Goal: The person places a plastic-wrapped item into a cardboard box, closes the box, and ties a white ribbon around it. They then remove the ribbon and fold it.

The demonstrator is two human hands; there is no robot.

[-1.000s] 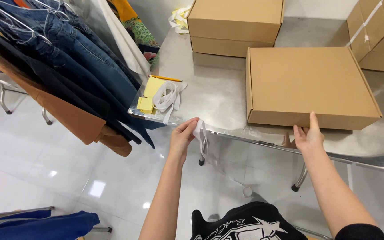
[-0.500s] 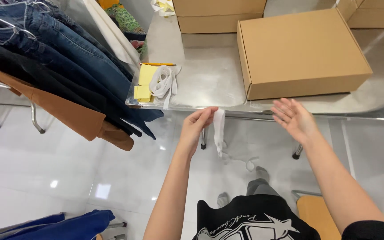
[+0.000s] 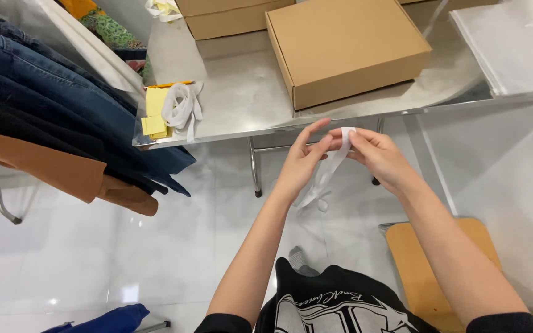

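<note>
A thin white paper strip (image 3: 328, 172) hangs below the table edge, pinched at its top by both hands. My left hand (image 3: 303, 161) holds it with thumb and fingers from the left. From the right, my right hand (image 3: 377, 157) grips its upper end. The strip's lower end curls near the floor tiles. Just behind my hands, a closed brown cardboard box (image 3: 347, 46) lies on the metal table (image 3: 248, 98).
Yellow slips and a bundle of white strips (image 3: 177, 108) lie at the table's left corner. Jeans and dark clothes (image 3: 44, 105) hang on a rack at left. More cardboard boxes (image 3: 223, 15) and clear plastic bags (image 3: 513, 43) sit farther back. A wooden stool (image 3: 439, 265) stands at lower right.
My right hand left the box edge and came over to the strip. Both hands now hold it together in front of the table. The camera tilted down.
</note>
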